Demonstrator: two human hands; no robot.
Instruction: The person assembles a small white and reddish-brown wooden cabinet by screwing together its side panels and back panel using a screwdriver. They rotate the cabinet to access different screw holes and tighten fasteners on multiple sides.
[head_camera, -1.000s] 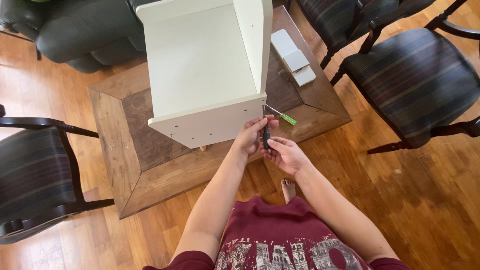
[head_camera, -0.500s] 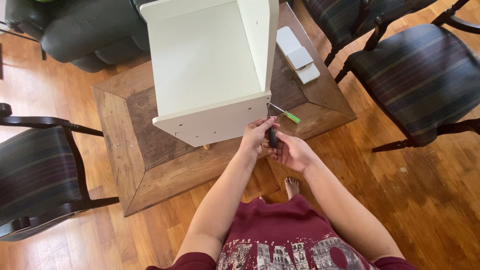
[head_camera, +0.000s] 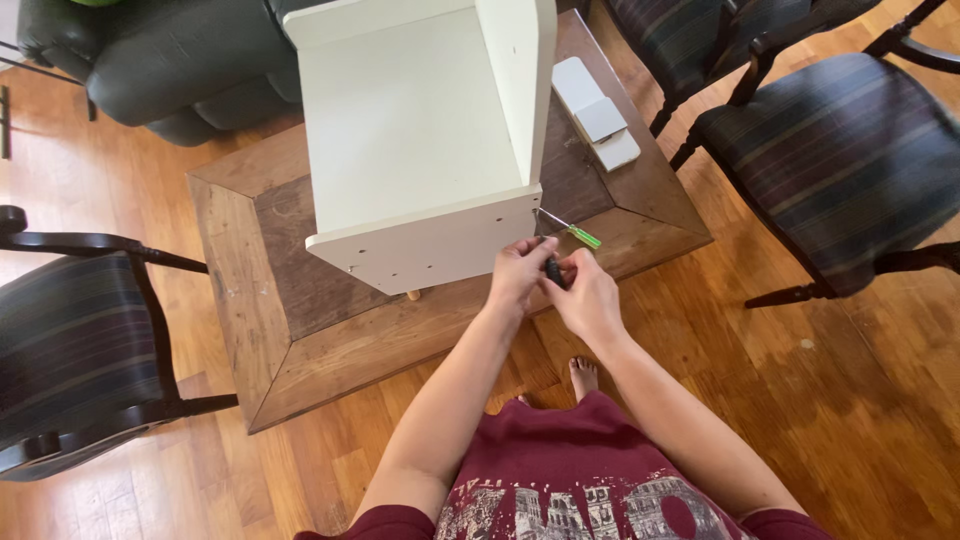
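Screwdriver (head_camera: 553, 270) at cabinet's (head_camera: 420, 150) front edge.

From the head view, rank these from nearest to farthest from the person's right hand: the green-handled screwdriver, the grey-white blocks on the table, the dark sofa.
Measured from the right hand:
1. Green-handled screwdriver, just above the hand on the table's near right part.
2. Grey-white blocks, farther up the table's right side.
3. Dark sofa, beyond the table, top left.

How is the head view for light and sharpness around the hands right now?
Head view: soft, even daylight with a mild sheen on the wood floor. The left hand and right hand are sharp, no motion blur. The dark tool handle between them is mostly covered. The white cabinet is bright but not blown out.
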